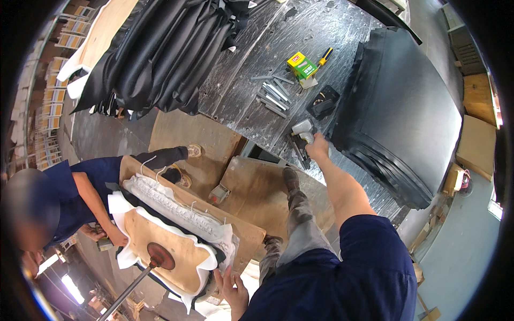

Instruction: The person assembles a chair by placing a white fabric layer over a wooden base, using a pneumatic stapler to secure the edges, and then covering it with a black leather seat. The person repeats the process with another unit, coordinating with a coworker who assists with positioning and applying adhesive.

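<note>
On the dark tabletop, my right hand (319, 147) is closed around the handle of a silver and black staple gun (303, 131). My left hand (234, 289) is open, its fingers spread beside the lower right edge of a wooden panel (140, 227). White padding (205, 270) with a wavy edge is folded over the panel's rim, and dark material shows under it. Whether my fingertips touch that edge, I cannot tell. A round reddish disc (160, 256) on a metal rod rests against the panel's face. Loose staple strips (274, 97) lie left of the staple gun.
A co-worker's hand (117, 236) touches the panel's left edge. Black sheets (404, 101) are stacked right of my right hand; folded black material (166, 51) lies far left. A green and yellow box (302, 65), a yellow-handled tool (325, 56) and a black object (323, 101) sit between them.
</note>
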`<action>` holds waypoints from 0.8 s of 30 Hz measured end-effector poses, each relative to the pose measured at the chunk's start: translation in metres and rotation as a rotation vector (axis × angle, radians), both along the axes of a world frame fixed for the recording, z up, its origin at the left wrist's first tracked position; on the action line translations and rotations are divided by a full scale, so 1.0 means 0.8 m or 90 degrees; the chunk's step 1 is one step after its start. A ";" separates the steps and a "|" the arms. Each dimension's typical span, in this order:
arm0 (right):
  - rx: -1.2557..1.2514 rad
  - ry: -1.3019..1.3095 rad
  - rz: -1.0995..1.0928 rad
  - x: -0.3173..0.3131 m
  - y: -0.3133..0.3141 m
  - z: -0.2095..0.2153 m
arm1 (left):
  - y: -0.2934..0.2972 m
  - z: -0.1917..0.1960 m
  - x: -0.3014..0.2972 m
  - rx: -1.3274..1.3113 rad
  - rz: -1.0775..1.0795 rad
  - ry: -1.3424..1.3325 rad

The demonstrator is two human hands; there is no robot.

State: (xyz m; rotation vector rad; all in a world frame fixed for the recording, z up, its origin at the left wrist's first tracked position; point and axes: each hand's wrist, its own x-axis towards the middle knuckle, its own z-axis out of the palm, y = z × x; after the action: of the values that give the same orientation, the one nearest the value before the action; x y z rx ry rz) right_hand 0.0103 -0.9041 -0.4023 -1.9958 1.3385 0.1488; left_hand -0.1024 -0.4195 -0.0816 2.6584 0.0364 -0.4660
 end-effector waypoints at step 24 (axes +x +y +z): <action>0.240 -0.627 0.033 -0.233 0.326 0.408 | 0.239 0.035 -0.078 -0.236 -0.187 -0.271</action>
State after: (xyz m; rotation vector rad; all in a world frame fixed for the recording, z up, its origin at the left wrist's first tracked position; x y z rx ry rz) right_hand -0.1759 -0.6435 -0.0763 -1.4395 0.5593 -0.4723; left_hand -0.1649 -0.2285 -0.0537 2.3431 -0.5227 0.0171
